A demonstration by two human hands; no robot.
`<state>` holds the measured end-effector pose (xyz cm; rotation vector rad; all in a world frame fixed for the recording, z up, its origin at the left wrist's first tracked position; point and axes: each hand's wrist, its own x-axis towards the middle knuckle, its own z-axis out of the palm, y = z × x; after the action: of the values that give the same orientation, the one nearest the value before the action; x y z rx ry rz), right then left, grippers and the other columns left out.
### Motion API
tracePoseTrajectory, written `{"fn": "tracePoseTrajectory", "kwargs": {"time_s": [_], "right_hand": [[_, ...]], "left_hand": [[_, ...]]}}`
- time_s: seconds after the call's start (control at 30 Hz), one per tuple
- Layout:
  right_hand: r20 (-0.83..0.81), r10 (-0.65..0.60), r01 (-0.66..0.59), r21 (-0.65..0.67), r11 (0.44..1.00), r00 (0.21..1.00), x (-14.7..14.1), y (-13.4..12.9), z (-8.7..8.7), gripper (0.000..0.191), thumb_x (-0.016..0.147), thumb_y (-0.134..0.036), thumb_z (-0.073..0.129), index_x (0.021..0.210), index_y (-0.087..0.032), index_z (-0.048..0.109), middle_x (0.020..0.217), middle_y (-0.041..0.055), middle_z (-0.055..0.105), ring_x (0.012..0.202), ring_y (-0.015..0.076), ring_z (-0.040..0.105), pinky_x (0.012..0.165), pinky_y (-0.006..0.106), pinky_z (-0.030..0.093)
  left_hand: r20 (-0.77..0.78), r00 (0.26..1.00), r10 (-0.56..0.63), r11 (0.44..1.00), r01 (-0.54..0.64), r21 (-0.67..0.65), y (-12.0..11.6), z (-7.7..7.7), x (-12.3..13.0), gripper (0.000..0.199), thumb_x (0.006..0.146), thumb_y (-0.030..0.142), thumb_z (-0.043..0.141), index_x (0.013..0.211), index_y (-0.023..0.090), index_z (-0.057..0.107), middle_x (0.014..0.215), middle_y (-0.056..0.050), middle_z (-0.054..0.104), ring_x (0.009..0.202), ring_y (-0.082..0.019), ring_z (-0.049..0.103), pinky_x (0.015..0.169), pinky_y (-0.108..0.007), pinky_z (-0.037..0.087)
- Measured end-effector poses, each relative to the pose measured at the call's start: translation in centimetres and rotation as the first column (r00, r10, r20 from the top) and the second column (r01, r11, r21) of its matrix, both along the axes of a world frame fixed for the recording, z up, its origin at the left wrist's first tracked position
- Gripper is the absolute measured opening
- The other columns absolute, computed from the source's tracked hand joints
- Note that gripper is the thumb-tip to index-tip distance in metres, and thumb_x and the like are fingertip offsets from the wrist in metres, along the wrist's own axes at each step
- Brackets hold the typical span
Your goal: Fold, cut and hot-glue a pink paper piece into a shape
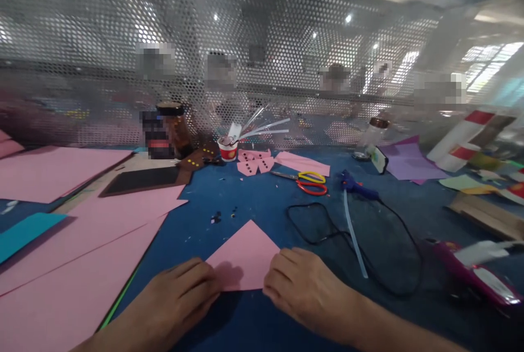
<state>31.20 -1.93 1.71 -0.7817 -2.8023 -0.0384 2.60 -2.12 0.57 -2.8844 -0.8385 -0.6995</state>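
A pink paper triangle (248, 259) lies on the blue table with its point facing away from me. My left hand (180, 292) grips its left corner, fingers curled round the edge. At the right corner, my right hand (307, 286) is closed on the same paper, fingertips bent under. The long edge of the triangle runs between the two hands. Small dark scraps (215, 218) lie just beyond it.
Scissors (301, 178) and a blue glue gun (358, 185) with a looping cord lie ahead. Large pink sheets (94, 254) cover the left. A red-white cup (228, 150) holds clear sticks. A magenta tool (477, 275) is at right; a perforated screen (262, 63) stands behind.
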Motion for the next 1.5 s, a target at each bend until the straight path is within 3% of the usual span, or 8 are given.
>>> {"fn": "tracePoseTrajectory", "kwargs": {"time_s": [0.17,0.5,0.93,1.23,1.5], "right_hand": [[-0.053,-0.051,0.044,-0.121,0.992,0.997,0.1,0.0,0.4,0.012,0.1,-0.028,0.054,0.095,-0.019,0.06,0.092,0.0032,0.063,0.086,0.0179,0.056,0.073,0.032,0.041],[-0.025,-0.02,0.02,-0.016,1.0,0.999,-0.1,-0.3,0.2,0.016,0.101,-0.024,0.048,0.095,-0.017,0.062,0.089,0.0058,0.063,0.083,0.0177,0.057,0.072,0.031,0.04],[-0.012,-0.112,0.108,-0.187,0.976,0.994,-0.3,-0.3,1.0,0.017,0.1,-0.025,0.051,0.093,-0.017,0.064,0.091,0.0052,0.065,0.083,0.0162,0.06,0.075,0.028,0.043],[0.002,-0.187,0.181,-0.258,0.949,0.982,-0.2,-0.2,1.0,0.016,0.099,-0.027,0.054,0.096,-0.017,0.066,0.096,0.0054,0.067,0.088,0.0175,0.062,0.078,0.028,0.043],[-0.008,-0.304,0.284,-0.333,0.899,0.953,-0.4,0.0,1.4,0.009,0.094,-0.027,0.061,0.092,-0.018,0.064,0.091,0.0018,0.067,0.079,0.0152,0.06,0.068,0.026,0.038]], "left_hand": [[0.021,1.0,-0.014,1.0,0.014,0.019,0.2,0.2,0.2,0.024,0.103,0.017,0.039,0.096,0.019,0.062,0.081,-0.003,0.066,0.07,-0.016,0.058,0.064,-0.026,0.049],[-0.016,1.0,-0.003,0.998,0.002,-0.057,-0.3,-0.3,-0.3,0.022,0.102,0.019,0.043,0.096,0.019,0.064,0.085,-0.004,0.064,0.078,-0.015,0.058,0.069,-0.025,0.049],[0.051,0.994,0.097,0.965,-0.081,-0.25,-0.6,-0.8,-0.7,0.025,0.102,0.026,0.044,0.096,0.02,0.067,0.091,-0.005,0.064,0.086,-0.016,0.059,0.077,-0.027,0.049],[0.076,0.978,0.195,0.892,-0.145,-0.428,-0.2,-0.1,-0.2,0.023,0.1,0.036,0.05,0.091,0.022,0.067,0.087,-0.001,0.065,0.084,-0.016,0.061,0.074,-0.025,0.045],[0.036,0.928,0.372,0.748,-0.277,-0.603,0.1,0.4,-0.1,0.025,0.091,0.045,0.061,0.084,0.021,0.066,0.084,0.0,0.068,0.075,-0.017,0.06,0.066,-0.025,0.043]]}}
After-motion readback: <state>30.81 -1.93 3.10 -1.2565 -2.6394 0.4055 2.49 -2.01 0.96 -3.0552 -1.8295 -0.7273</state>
